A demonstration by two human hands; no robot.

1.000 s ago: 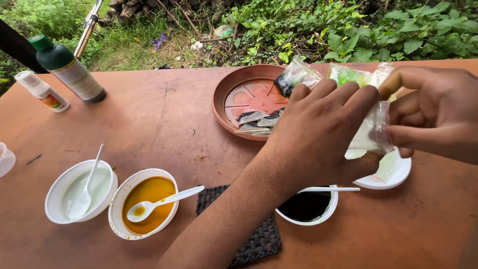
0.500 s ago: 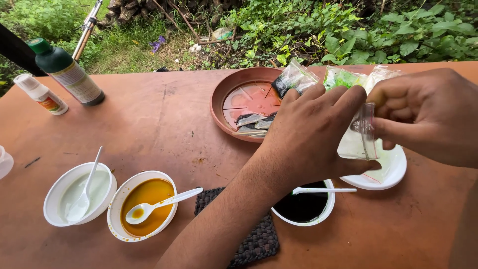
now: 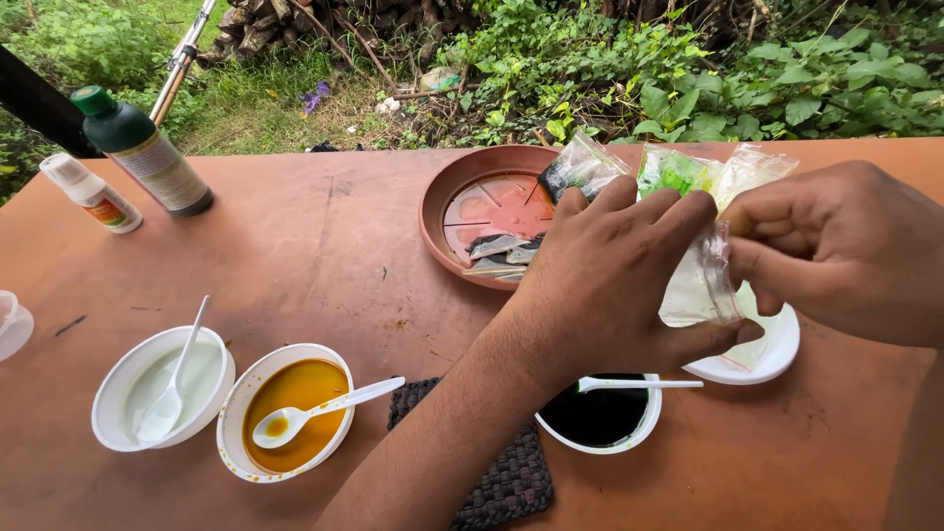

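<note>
My left hand [image 3: 605, 280] and my right hand [image 3: 836, 251] both grip a small clear plastic packet [image 3: 703, 280] above a white bowl [image 3: 762, 359]. My left hand also holds other small packets [image 3: 678, 167] of green and dark powder that stick up behind its fingers. A white bowl of dark liquid [image 3: 600, 413] with a white spoon sits under my left wrist.
A terracotta saucer [image 3: 462, 197] with scraps stands behind my hands. A white bowl of orange liquid [image 3: 290, 408] and another of pale liquid [image 3: 162, 388], each with a spoon, sit front left. A green bottle [image 3: 143, 152] and a small white bottle [image 3: 88, 192] stand far left. A dark woven mat [image 3: 506, 482] lies near the front.
My right hand has shifted its grip on the clear packet and pulled it slightly right. My left hand has stayed nearly in place.
</note>
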